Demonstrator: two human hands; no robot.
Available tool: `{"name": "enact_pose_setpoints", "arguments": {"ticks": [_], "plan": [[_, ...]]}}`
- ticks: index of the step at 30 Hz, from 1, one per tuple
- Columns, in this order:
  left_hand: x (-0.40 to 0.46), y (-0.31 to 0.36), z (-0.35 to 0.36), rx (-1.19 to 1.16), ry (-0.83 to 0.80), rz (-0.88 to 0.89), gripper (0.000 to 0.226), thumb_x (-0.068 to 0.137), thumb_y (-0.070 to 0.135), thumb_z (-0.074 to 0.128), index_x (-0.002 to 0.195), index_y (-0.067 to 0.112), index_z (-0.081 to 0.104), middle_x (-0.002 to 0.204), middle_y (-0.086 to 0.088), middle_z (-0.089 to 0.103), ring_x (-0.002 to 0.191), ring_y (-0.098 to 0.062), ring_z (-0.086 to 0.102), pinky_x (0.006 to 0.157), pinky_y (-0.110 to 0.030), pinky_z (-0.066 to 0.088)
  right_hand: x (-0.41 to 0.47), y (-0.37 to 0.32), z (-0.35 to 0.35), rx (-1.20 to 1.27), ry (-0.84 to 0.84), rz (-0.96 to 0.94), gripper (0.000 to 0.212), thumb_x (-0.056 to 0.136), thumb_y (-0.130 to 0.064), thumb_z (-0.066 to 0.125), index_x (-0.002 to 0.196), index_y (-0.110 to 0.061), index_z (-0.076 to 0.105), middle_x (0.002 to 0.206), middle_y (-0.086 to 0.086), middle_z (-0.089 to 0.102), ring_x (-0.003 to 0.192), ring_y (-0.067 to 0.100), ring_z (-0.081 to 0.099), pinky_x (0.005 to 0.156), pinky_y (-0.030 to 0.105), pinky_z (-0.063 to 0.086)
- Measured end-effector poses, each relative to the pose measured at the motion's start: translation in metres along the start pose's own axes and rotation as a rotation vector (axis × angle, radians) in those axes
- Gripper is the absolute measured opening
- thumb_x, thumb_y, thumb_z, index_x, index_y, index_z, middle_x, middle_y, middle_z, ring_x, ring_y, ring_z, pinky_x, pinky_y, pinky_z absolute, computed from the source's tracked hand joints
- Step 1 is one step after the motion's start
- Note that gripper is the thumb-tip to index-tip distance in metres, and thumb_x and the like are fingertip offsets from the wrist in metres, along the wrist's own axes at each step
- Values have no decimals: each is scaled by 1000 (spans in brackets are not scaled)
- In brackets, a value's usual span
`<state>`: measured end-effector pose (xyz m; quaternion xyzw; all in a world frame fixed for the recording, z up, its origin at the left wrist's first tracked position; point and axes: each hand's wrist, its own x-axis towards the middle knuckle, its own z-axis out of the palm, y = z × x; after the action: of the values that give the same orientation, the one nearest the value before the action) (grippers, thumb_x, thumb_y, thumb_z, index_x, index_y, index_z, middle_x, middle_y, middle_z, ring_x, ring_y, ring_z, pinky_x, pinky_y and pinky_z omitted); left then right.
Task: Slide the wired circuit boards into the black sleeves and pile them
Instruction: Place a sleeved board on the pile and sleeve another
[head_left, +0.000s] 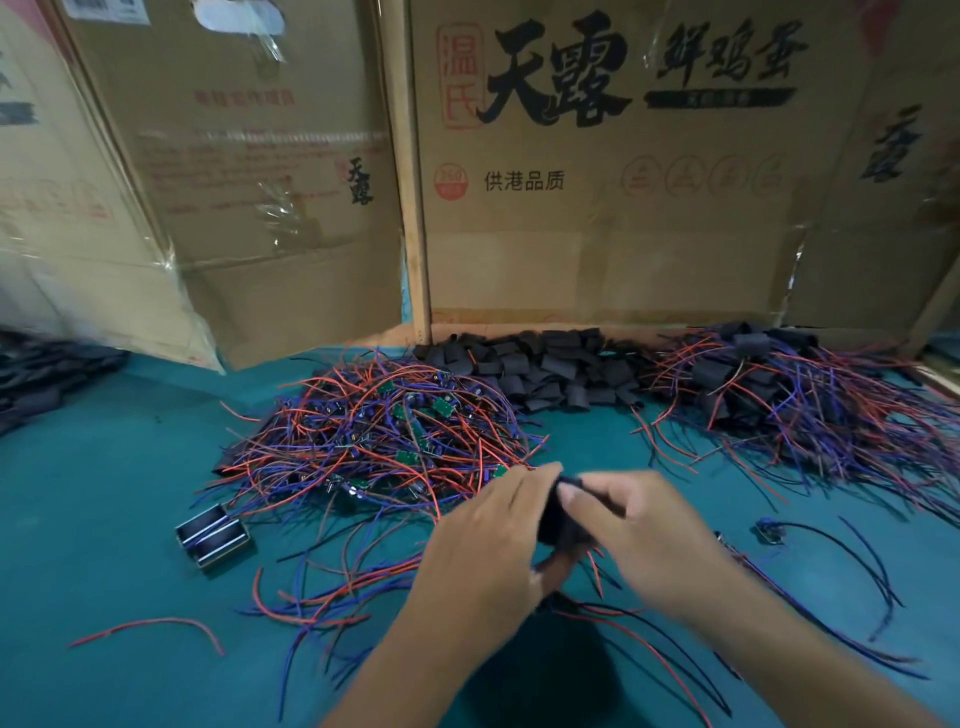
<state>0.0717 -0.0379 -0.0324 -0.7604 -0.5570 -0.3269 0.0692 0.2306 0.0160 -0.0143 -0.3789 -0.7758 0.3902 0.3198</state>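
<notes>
Black sleeve (555, 514), soft matte tube, lower centre, pinched between both hands.
Left hand (488, 540) and right hand (639, 530) curl around it, blurred; red/blue wires trail below. Tangled board pile (384, 436) left, loose sleeves (545, 369) behind, sleeved pile (779, 384) right, cardboard (597, 208) backing.

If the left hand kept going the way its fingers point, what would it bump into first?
The left hand points up and right, at the black sleeve both hands hold. It already touches that. Past it comes the right hand. Motion blur hides the exact grip.
</notes>
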Motion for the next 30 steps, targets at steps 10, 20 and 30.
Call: {"name": "enact_pose_setpoints", "arguments": {"ticks": [10,20,30], "plan": [[-4,3,-3,-420,-31,-25,67,73,52,80,132,33,54,95,32,51,80,13,47,74,-6,35,-23,12,-11,745,-128,245,46,83,-24,75,111,10,62,109,32,62,95,40,58,93,59,49],[104,-107,-24,249,-381,-244,24,102,9,50,122,14,62,124,-6,60,113,-23,55,96,-39,47,-17,25,-20,769,54,274,46,67,-40,76,96,-5,72,95,17,72,79,25,70,60,28,57],[126,-134,-1,934,-540,267,46,88,1,66,131,11,52,130,-10,53,116,-29,53,89,-40,51,-18,27,-18,718,20,285,43,70,-50,78,89,-12,76,93,14,73,83,22,69,59,26,54]]}}
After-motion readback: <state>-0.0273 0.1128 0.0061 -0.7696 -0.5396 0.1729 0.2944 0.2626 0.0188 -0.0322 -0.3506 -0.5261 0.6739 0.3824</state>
